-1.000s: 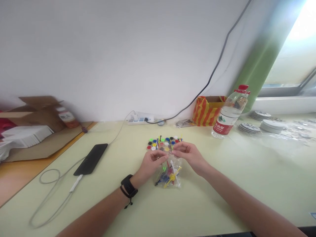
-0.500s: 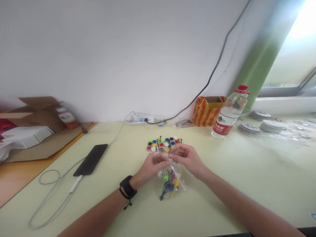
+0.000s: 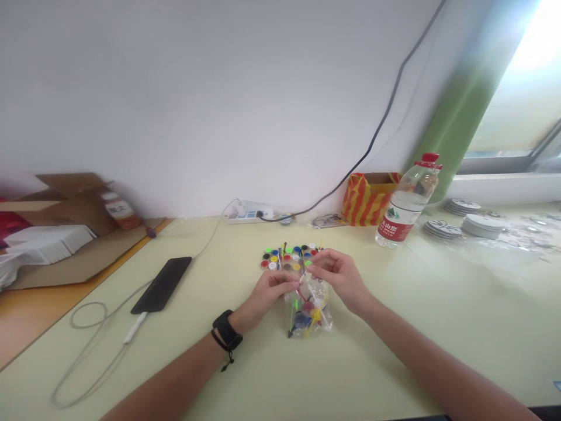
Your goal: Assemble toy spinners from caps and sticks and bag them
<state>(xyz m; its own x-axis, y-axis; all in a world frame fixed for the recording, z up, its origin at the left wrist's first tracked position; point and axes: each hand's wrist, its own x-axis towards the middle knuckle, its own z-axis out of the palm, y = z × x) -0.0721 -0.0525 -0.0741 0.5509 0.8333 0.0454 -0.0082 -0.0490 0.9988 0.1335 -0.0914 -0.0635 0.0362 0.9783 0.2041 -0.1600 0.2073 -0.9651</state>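
Between my hands is a clear plastic bag (image 3: 309, 316) with colourful plastic arrows and round discs in it. My left hand (image 3: 274, 289) pinches the bag's upper edge from the left. On the other side, my right hand (image 3: 337, 275) has thumb and fingers closed on the bag's top. Just beyond them, a cluster of small coloured discs (image 3: 272, 265) and arrows lies on the table, partly hidden by my fingers. A black watch (image 3: 227, 331) is on my left wrist.
A phone (image 3: 161, 285) with a charging cable lies left. Cardboard (image 3: 87, 257) with white cards stands beyond it. At the back are a power strip (image 3: 249, 212), a striped paper bag (image 3: 366, 199) and a water bottle (image 3: 403, 204). Stacked discs (image 3: 482, 226) sit at right.
My right hand has shifted slightly right and away from my left, spreading the bag's top. The bag's lower part has risen a little and sits slightly further right.
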